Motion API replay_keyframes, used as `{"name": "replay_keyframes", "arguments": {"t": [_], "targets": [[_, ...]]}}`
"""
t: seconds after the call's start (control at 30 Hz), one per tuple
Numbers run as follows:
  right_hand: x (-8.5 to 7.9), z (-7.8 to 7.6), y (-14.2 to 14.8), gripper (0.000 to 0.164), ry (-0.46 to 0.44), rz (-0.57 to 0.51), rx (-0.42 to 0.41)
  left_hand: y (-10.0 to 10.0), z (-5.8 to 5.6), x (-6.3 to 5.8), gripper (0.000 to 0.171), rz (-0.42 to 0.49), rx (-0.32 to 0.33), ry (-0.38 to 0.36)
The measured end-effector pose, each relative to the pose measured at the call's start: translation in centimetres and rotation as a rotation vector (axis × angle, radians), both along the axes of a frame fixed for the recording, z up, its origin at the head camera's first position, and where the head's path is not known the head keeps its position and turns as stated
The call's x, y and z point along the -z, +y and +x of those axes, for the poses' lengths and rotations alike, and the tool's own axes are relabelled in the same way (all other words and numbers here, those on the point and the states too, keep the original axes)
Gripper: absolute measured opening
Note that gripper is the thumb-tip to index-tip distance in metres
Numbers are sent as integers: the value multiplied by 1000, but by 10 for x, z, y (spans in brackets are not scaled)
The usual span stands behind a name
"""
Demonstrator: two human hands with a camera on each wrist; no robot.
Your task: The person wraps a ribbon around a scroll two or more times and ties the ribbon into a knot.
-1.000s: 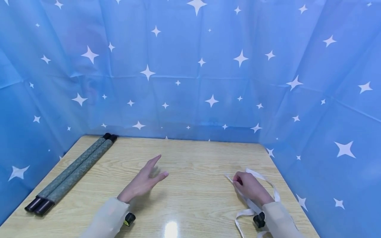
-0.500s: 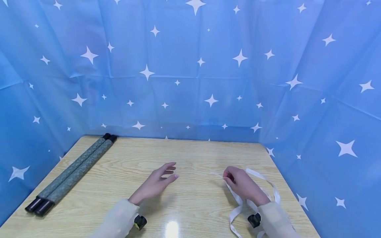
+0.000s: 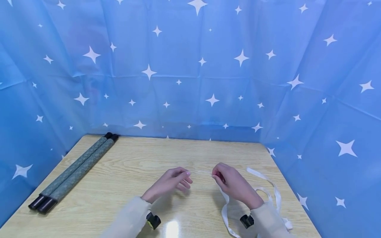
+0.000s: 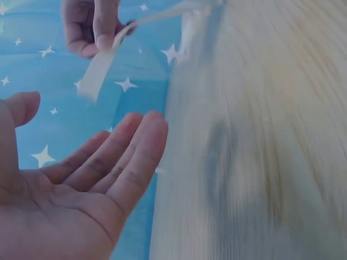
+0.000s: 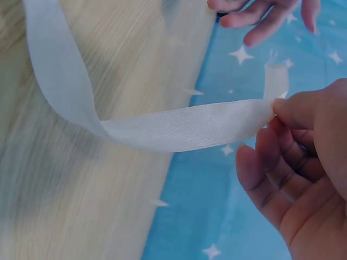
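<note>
Between thumb and forefinger, my right hand (image 3: 235, 185) pinches a white ribbon (image 5: 184, 127) close to its frayed end. The short tip sticks out past the fingers toward my left hand (image 3: 168, 181). From the pinch the ribbon droops to the table, where more of its length lies in loose loops (image 3: 277, 195) beside the right forearm. My left hand holds nothing; in the left wrist view its palm is turned up with the fingers (image 4: 143, 157) extended, just short of the ribbon's tip (image 4: 96, 78).
Two long rods (image 3: 80, 168) wrapped in grey-green patterned cloth, with black ends, lie side by side along the table's left edge. A blue star-printed curtain (image 3: 190, 82) hangs behind and at both sides of the wood-grain table (image 3: 143, 152).
My right hand has moved left, drawing the ribbon end with it. The left hand has moved right toward it, so the gap between the hands is much smaller.
</note>
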State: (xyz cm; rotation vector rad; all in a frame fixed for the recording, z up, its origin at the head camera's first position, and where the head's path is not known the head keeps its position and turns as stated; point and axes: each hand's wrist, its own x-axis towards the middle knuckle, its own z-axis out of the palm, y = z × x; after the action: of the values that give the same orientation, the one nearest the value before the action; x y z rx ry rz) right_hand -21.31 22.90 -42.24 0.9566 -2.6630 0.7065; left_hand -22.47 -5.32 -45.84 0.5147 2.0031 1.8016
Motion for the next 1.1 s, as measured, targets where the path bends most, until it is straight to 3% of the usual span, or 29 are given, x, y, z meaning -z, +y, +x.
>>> {"name": "replay_keyframes", "arguments": {"t": [0.37, 0.63, 0.73, 0.97, 1.1], "targets": [[-5, 10, -31, 7, 102, 73, -28, 25, 1, -10, 57, 48, -24, -142], [2, 10, -40, 14, 99, 31, -27, 30, 4, -10, 24, 51, -13, -86], [5, 8, -43, 12, 22, -29, -48, 29, 5, -11, 23, 30, -25, -31], [11, -2, -47, 5, -289, -274, -128, 20, 3, -18, 22, -2, -36, 71], [9, -6, -48, 20, -418, -326, -121, 14, 0, -19, 17, -17, -42, 113]]}}
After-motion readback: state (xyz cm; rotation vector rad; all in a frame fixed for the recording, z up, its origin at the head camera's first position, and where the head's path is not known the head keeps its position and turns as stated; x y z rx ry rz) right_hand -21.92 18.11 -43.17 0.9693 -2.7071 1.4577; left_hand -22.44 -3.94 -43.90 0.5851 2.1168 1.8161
